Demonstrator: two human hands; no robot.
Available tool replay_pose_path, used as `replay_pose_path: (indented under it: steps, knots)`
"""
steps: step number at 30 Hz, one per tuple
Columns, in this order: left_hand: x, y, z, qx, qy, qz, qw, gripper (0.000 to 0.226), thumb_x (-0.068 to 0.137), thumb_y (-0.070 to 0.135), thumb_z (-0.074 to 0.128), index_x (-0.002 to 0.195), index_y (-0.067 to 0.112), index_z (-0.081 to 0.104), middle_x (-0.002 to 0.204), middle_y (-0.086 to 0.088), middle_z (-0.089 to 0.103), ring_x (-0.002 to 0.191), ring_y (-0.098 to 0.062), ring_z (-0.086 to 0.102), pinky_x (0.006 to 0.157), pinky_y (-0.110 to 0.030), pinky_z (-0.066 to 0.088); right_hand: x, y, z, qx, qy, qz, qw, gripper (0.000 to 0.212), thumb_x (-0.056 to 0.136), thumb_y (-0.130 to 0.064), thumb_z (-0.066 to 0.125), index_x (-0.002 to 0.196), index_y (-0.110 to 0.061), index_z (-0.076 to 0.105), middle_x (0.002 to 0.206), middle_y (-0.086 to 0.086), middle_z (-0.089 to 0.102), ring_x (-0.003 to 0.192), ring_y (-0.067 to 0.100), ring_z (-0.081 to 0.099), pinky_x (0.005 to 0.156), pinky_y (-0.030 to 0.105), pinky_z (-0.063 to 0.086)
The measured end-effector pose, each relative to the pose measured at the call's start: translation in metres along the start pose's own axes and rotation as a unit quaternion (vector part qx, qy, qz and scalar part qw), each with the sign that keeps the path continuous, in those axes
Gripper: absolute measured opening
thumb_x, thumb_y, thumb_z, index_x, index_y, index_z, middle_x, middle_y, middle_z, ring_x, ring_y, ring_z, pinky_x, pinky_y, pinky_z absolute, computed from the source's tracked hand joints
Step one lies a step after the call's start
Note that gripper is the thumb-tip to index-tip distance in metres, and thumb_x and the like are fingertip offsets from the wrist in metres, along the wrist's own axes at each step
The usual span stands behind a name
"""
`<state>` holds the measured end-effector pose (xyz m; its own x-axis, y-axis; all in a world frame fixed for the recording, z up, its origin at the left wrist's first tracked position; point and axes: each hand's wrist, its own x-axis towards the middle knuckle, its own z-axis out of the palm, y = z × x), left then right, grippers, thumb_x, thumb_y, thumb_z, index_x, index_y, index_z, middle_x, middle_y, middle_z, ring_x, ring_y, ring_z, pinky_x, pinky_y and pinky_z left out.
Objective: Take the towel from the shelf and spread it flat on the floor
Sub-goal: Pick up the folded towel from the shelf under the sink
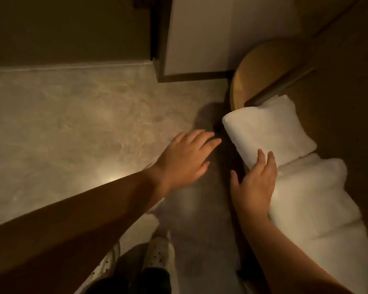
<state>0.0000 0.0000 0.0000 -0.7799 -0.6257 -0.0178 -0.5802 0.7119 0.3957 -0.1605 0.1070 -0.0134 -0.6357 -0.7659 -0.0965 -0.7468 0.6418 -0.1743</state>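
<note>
A folded white towel lies on a dark shelf at the right, its near end sticking out over the floor. Behind it, closer to me, lies a larger white towel. My right hand rests flat against the front edge of the folded towel, fingers spread, not gripping. My left hand hovers over the floor just left of the towel, fingers apart and holding nothing.
Grey marbled floor spreads to the left. A round wooden stool stands past the towels beside a white cabinet panel. My two white shoes are at the bottom. The light is dim.
</note>
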Motion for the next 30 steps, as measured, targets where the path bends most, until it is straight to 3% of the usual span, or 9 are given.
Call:
replay_pose_path:
  steps: [4, 7, 11, 15, 21, 30]
  knots:
    - [0.032, -0.006, 0.049, 0.016, 0.002, 0.042, 0.999, 0.059, 0.094, 0.035, 0.043, 0.147, 0.021, 0.020, 0.153, -0.006, 0.027, 0.139, -0.024, 0.022, 0.108, -0.038, 0.023, 0.024, 0.019, 0.036, -0.009, 0.061, 0.038, 0.997, 0.081, 0.082, -0.028, 0.072, 0.145, -0.018, 0.022, 0.155, 0.013, 0.021, 0.141, 0.033, 0.023, 0.113, 0.047, 0.023]
    - [0.061, -0.006, 0.080, 0.035, 0.003, 0.062, 0.997, 0.063, 0.093, 0.033, 0.047, 0.147, 0.021, 0.018, 0.153, -0.006, 0.024, 0.140, -0.024, 0.020, 0.108, -0.039, 0.023, 0.032, 0.028, 0.055, -0.054, 0.100, 0.003, 0.994, 0.077, 0.081, -0.028, 0.071, 0.142, -0.016, 0.027, 0.152, 0.014, 0.027, 0.140, 0.033, 0.025, 0.112, 0.051, 0.022]
    - [0.093, -0.006, 0.102, 0.070, 0.034, 0.107, 0.991, 0.065, 0.091, 0.028, 0.050, 0.147, 0.018, 0.019, 0.154, -0.009, 0.023, 0.141, -0.026, 0.018, 0.111, -0.041, 0.021, 0.040, 0.024, 0.060, -0.013, 0.155, 0.043, 0.987, 0.074, 0.077, -0.012, 0.070, 0.141, -0.015, 0.032, 0.151, 0.013, 0.031, 0.138, 0.031, 0.026, 0.112, 0.048, 0.019]
    - [0.119, -0.001, 0.114, 0.081, 0.040, 0.129, 0.987, 0.067, 0.090, 0.020, 0.051, 0.148, 0.019, 0.016, 0.156, -0.009, 0.019, 0.142, -0.027, 0.014, 0.113, -0.042, 0.015, 0.055, 0.024, 0.051, -0.022, 0.087, 0.081, 0.993, 0.074, 0.078, -0.007, 0.069, 0.141, -0.019, 0.033, 0.147, 0.009, 0.034, 0.135, 0.029, 0.027, 0.112, 0.046, 0.017]
    - [0.142, 0.005, 0.120, 0.110, 0.028, 0.147, 0.983, 0.073, 0.088, 0.005, 0.051, 0.148, 0.018, 0.012, 0.157, -0.010, 0.013, 0.144, -0.028, 0.005, 0.115, -0.043, -0.001, 0.071, 0.042, 0.033, -0.100, -0.002, 0.040, 0.994, 0.076, 0.081, -0.023, 0.073, 0.143, -0.022, 0.030, 0.146, 0.007, 0.034, 0.132, 0.029, 0.030, 0.111, 0.045, 0.023]
    - [0.146, 0.013, 0.104, 0.110, 0.035, 0.158, 0.981, 0.050, 0.085, 0.006, 0.054, 0.132, 0.015, 0.039, 0.138, -0.009, 0.043, 0.126, -0.028, 0.035, 0.110, -0.044, 0.023, 0.069, 0.043, 0.035, -0.090, 0.011, 0.016, 0.996, 0.072, 0.077, -0.020, 0.078, 0.137, -0.019, 0.040, 0.137, 0.010, 0.045, 0.121, 0.031, 0.043, 0.102, 0.045, 0.039]
